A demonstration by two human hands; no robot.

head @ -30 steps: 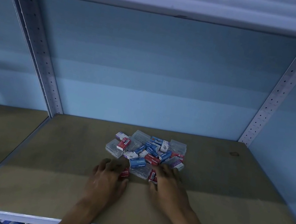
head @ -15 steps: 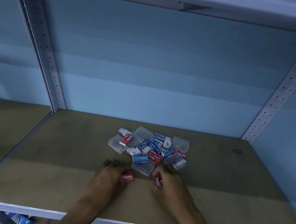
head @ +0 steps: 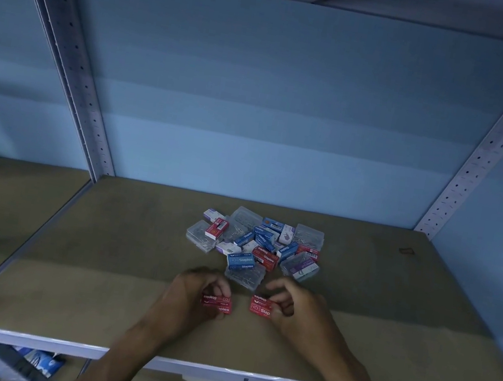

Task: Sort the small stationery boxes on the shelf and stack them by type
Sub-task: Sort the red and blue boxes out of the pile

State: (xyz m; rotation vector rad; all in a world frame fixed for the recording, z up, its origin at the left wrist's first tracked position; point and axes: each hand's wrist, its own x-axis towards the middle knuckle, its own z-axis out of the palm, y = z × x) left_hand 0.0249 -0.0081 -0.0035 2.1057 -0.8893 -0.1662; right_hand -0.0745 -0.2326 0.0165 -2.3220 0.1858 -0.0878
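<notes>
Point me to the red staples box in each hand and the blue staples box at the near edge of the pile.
left-hand red box (head: 216,303), head view, printed face.
right-hand red box (head: 260,307), head view, printed face.
blue staples box (head: 241,261), head view, top face.

Red, blue, clear boxes (head: 254,246)

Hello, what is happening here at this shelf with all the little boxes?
A person is sorting small stationery boxes on a shelf board. The left hand holds one red staples box, and the right hand pinches another red staples box, both just in front of the mixed pile. The pile has blue, red, white and clear boxes, unsorted. No stack is built yet.
</notes>
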